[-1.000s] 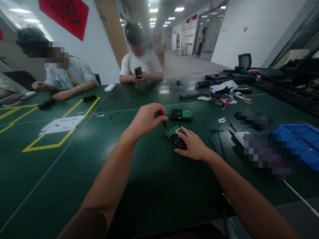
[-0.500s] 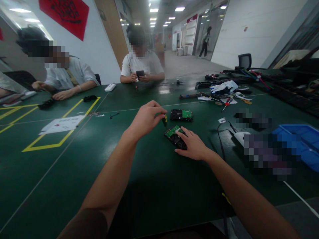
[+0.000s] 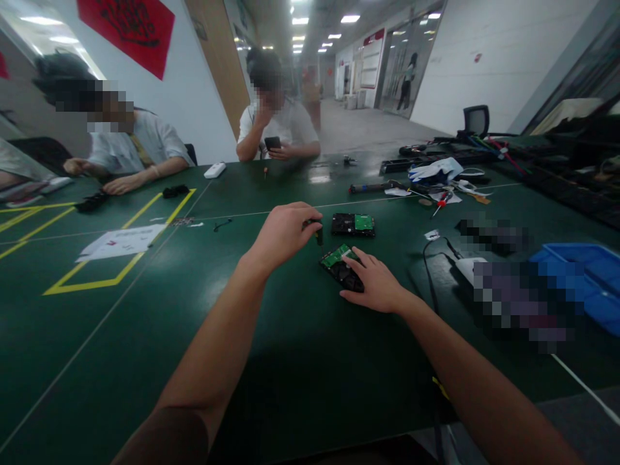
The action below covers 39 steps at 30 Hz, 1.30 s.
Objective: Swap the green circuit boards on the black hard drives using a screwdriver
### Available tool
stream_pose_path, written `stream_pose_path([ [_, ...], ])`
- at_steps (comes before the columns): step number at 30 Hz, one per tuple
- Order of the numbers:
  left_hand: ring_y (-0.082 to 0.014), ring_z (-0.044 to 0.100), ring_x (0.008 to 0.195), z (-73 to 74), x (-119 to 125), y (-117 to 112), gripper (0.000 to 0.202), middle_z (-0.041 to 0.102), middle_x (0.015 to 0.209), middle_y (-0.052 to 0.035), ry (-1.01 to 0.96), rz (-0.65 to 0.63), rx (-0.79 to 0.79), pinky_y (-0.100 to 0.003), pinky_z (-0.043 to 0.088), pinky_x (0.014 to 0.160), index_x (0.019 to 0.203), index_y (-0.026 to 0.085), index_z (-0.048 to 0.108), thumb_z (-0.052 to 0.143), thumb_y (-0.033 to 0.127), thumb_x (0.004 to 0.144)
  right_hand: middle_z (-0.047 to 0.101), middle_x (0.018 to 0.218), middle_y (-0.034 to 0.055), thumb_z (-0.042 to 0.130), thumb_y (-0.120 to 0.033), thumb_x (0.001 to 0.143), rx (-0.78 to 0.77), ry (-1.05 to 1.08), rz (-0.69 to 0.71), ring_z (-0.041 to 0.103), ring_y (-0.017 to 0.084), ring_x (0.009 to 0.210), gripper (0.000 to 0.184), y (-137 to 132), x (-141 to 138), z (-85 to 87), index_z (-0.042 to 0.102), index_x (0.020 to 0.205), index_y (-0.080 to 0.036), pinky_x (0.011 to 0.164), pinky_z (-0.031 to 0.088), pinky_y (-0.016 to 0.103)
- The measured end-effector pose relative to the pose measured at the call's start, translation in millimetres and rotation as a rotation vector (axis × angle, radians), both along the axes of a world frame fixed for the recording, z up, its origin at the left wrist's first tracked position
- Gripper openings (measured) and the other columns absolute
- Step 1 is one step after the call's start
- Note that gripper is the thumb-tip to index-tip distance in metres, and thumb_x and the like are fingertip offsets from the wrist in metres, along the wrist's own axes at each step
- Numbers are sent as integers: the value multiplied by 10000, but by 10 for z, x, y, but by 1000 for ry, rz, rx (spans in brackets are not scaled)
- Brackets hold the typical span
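Note:
A hard drive (image 3: pixel 341 274) with a green circuit board lies slanted on the dark green table (image 3: pixel 290 361). Across its right side rests my right hand (image 3: pixel 380 284), thumb at the near edge and fingertips on the board, holding it against the tabletop. My left hand (image 3: pixel 283 236) pinches a small screwdriver (image 3: pixel 319 236) from above, its dark handle partly hidden by the fingers. The screwdriver points down at the drive's upper left corner; whether the tip touches a screw is too small to tell. Just beyond lies a second hard drive (image 3: pixel 352 225), untouched.
To the right are a blue tray (image 3: pixel 591 284), a blurred-out item, and a black cable (image 3: pixel 429 284). Tools, including a red screwdriver (image 3: pixel 440 203), and white gloves (image 3: pixel 436 169) lie farther back. Paper sheets (image 3: pixel 121 242) lie left. Two people sit across the table.
My left hand has turned and lowered slightly around the screwdriver, covering more of its handle. My right hand and the drive have stayed put. The person opposite has raised one hand to the face.

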State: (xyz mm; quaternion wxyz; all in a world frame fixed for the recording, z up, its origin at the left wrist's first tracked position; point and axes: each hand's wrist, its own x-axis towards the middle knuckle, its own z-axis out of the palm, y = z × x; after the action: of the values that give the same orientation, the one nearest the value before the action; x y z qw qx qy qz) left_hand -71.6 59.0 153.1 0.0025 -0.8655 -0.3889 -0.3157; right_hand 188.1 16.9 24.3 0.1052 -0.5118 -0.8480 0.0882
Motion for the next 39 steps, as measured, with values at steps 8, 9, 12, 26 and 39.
stream_pose_path([
  [8, -180, 671, 791, -26, -2, 21, 72, 740, 883, -44, -53, 78, -13, -332, 536, 763, 893, 188, 732, 733, 259, 896, 247, 1691, 173, 615, -751, 835, -12, 8, 0, 359, 443, 1467, 924, -6, -8, 13, 406, 1585, -252, 1158, 323, 603],
  [9, -177, 671, 798, -32, 0, 22, 71, 737, 892, -44, -72, 59, -26, -328, 541, 766, 906, 186, 730, 733, 256, 895, 247, 1691, 171, 613, -752, 836, -11, 10, 0, 356, 442, 1468, 925, -6, -8, 14, 403, 1585, -253, 1158, 322, 603],
  [12, -171, 679, 840, -50, 8, 23, 97, 731, 969, -58, -131, -14, -60, -324, 565, 797, 967, 180, 729, 724, 245, 897, 236, 1694, 175, 607, -752, 840, -15, 6, 3, 355, 446, 1467, 926, -6, -7, 19, 398, 1588, -247, 1155, 325, 602],
  [26, -200, 687, 889, -32, -11, 14, 144, 736, 982, -66, -69, -19, 4, -358, 559, 848, 1005, 209, 797, 676, 201, 927, 227, 1699, 167, 598, -755, 842, -38, -1, -7, 336, 448, 1478, 930, -12, -6, 38, 383, 1596, -255, 1166, 297, 608],
  [39, -236, 728, 1027, 20, 5, -28, 170, 779, 1087, -71, 9, -44, -5, -406, 556, 994, 1063, 206, 783, 688, 215, 922, 237, 1696, 166, 594, -763, 843, -20, -6, -3, 356, 442, 1470, 927, -9, -8, 20, 386, 1594, -262, 1162, 316, 602],
])
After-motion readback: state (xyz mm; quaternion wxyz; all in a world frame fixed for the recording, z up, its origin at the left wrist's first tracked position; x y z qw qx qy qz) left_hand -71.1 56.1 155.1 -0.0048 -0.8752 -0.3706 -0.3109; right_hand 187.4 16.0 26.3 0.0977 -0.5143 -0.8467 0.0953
